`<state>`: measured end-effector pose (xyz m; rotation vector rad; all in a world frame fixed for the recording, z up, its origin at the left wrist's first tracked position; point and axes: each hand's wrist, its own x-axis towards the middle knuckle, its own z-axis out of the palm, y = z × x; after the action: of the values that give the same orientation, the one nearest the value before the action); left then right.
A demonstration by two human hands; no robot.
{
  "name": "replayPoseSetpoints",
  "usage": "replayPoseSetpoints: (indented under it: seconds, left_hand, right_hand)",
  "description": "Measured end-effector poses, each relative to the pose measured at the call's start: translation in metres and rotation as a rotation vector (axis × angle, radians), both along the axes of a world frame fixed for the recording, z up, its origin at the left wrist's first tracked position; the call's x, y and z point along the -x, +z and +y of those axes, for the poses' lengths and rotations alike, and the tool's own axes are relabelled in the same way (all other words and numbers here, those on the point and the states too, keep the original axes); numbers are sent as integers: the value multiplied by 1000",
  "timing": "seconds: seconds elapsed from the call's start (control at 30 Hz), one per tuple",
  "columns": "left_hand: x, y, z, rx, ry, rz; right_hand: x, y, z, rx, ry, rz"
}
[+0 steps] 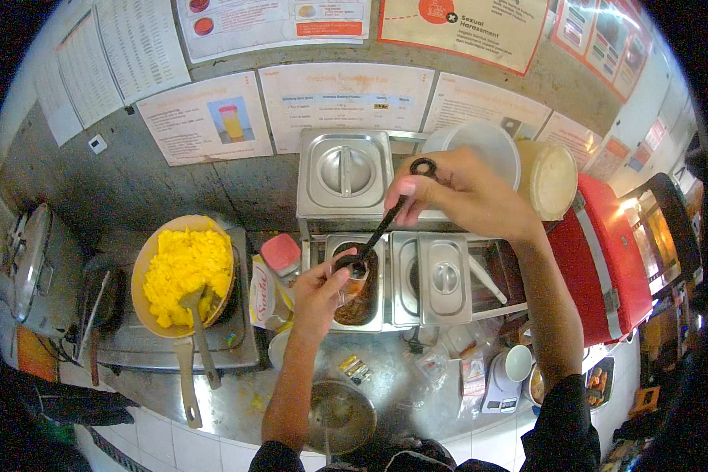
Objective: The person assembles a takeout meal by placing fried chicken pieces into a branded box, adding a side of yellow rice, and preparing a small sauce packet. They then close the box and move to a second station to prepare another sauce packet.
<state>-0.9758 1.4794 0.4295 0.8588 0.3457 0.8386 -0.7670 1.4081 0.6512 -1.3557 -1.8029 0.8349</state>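
Note:
My left hand (319,297) is closed around a small clear cup (356,277), held above a steel food pan of dark brown sauce with bits in it (363,311). Higher up and to the right, my right hand (468,193), a little blurred, pinches the upper part of a black ladle (380,228) whose handle ends in a ring. The ladle slants down to the left, its head at the mouth of the cup. My left fingers partly hide the cup, so its contents are hard to make out.
Left, a frying pan (140,295) of scrambled egg with a spatula rests on a stove (244,346). Lidded steel pans (446,279) stand right of the sauce. A red box (617,259), a kitchen scale (502,393) and a round pan (342,417) are also near.

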Motion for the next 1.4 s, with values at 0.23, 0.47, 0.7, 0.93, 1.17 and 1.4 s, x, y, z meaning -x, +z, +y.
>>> replayPoseSetpoints:
  seconds: [0.23,0.47,0.7,0.93,1.17,1.4]
  left_hand:
    - [-3,-12,9,48,-8,224]
    - [-6,-15,9,88,-27,191]
    - [-10,-24,15,43,11,294]
    - [-9,-19,11,-3,22,239]
    - [-4,-21,15,-12,14,120]
    - [14,-14,16,-27,125,165]
  right_hand:
    - [-22,-31,9,11,-134,84]
    - [-35,-38,4,-67,-217,203]
    - [-33,-35,-3,-46,-154,119]
    - [-26,-43,8,-20,-129,129]
    - [-36,-46,1,-98,-385,209]
    - [14,-118,-18,-70,-597,-49]
